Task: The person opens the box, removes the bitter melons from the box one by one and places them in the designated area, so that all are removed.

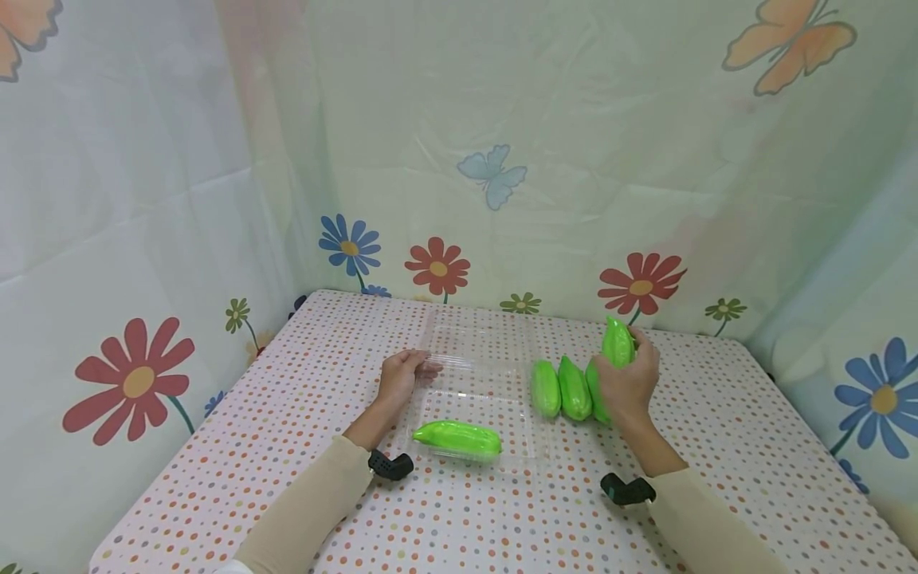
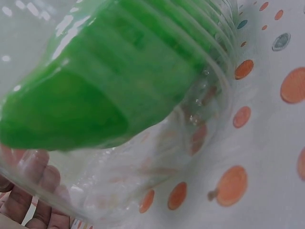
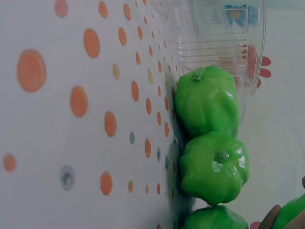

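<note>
A clear plastic box with a hinged lid lies opened out on the table. One bright green, ridged bitter melon rests in its near half, and the left wrist view shows the same melon through the wall. At the box's left edge, my left hand holds the rim, its fingers partly seen through the plastic. My right hand grips another bitter melon, raised above the row. Three more melons stand side by side right of the box, the rightmost partly hidden by that hand.
The table wears a dotted cloth. Flower-printed curtains hang round its back and sides. Two melons of the row show end-on in the right wrist view, close to the box's wall.
</note>
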Action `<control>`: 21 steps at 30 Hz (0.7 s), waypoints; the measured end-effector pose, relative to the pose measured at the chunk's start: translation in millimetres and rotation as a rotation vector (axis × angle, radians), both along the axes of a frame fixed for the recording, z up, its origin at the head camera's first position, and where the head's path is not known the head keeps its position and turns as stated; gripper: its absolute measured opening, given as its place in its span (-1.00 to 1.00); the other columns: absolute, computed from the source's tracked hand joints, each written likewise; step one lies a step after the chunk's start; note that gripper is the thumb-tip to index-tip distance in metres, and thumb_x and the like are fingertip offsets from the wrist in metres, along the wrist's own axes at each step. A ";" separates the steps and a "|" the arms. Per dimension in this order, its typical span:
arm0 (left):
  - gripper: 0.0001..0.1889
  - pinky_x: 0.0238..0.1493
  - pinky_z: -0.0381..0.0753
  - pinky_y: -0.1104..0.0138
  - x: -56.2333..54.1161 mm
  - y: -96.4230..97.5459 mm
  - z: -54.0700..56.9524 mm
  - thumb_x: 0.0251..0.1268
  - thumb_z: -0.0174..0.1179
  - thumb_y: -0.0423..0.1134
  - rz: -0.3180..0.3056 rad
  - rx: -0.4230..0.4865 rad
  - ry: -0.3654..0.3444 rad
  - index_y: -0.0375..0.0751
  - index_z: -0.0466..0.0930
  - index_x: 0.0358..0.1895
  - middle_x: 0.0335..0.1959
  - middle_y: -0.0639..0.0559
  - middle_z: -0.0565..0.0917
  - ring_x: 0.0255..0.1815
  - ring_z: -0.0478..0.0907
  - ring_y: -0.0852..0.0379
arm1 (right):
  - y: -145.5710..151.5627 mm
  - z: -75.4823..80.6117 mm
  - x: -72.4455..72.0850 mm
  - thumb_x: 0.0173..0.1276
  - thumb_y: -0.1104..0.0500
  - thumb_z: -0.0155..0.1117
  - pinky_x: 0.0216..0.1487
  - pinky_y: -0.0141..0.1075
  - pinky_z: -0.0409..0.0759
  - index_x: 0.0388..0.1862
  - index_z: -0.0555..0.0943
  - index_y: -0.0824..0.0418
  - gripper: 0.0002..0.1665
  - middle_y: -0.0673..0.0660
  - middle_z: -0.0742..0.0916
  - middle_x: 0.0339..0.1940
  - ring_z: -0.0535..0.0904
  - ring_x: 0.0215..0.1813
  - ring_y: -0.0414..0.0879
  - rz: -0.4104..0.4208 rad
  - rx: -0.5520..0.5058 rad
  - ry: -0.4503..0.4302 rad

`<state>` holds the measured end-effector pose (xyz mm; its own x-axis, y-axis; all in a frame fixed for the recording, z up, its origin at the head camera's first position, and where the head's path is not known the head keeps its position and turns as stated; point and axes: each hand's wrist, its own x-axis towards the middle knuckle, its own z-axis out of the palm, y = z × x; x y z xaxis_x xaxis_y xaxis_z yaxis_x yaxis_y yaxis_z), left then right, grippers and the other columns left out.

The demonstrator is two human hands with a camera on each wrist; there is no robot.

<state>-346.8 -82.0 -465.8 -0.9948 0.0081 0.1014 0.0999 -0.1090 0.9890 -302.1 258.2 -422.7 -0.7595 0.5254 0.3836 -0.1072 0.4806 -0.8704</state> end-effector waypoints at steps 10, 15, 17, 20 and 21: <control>-0.68 -0.17 0.76 0.28 -0.5 0.1 -2.3 0.61 0.02 -0.29 0.004 -0.009 0.000 -0.55 0.58 0.06 -0.26 -0.22 0.80 -0.14 0.77 -0.18 | 9.5 -3.7 1.9 0.19 0.44 0.16 0.29 0.03 0.48 0.60 0.19 0.16 -0.05 0.31 0.34 0.41 0.36 0.32 0.14 -0.037 -0.015 -0.003; -0.67 -0.08 0.76 0.20 -0.9 -0.3 -2.0 0.62 0.00 -0.27 -0.006 -0.017 0.001 -0.54 0.57 0.10 -0.20 -0.27 0.79 -0.08 0.75 -0.23 | 12.7 -6.0 2.4 0.22 0.44 0.18 0.25 0.04 0.51 0.60 0.19 0.16 -0.06 0.32 0.35 0.37 0.36 0.30 0.15 -0.043 0.003 -0.021; -0.67 -0.03 0.75 0.14 -0.8 -0.4 -1.6 0.62 0.01 -0.27 -0.010 -0.015 0.001 -0.53 0.57 0.11 -0.17 -0.30 0.78 -0.04 0.73 -0.28 | 14.2 -5.6 3.0 0.24 0.43 0.18 0.25 0.05 0.52 0.61 0.18 0.15 -0.06 0.33 0.35 0.37 0.36 0.29 0.15 -0.039 -0.001 -0.036; -0.66 0.01 0.74 0.08 -1.1 -0.5 -1.8 0.61 0.03 -0.26 -0.012 -0.015 0.001 -0.53 0.57 0.11 -0.15 -0.33 0.77 -0.03 0.72 -0.30 | 16.6 -3.3 5.1 0.24 0.42 0.17 0.25 0.09 0.52 0.62 0.17 0.12 -0.05 0.35 0.35 0.38 0.35 0.29 0.19 -0.040 -0.001 -0.078; -0.66 0.01 0.74 0.08 -1.2 -0.6 -1.9 0.61 0.04 -0.26 -0.011 -0.016 0.002 -0.53 0.57 0.11 -0.15 -0.34 0.77 -0.03 0.72 -0.30 | 17.9 -2.8 5.3 0.24 0.41 0.17 0.25 0.10 0.52 0.63 0.16 0.11 -0.04 0.35 0.35 0.38 0.36 0.29 0.20 -0.043 0.001 -0.095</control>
<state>-348.0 -82.6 -467.6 -0.9944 0.0208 0.1033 0.1009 -0.0948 0.9904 -296.8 276.0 -425.4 -0.7693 0.5577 0.3117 -0.0041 0.4835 -0.8753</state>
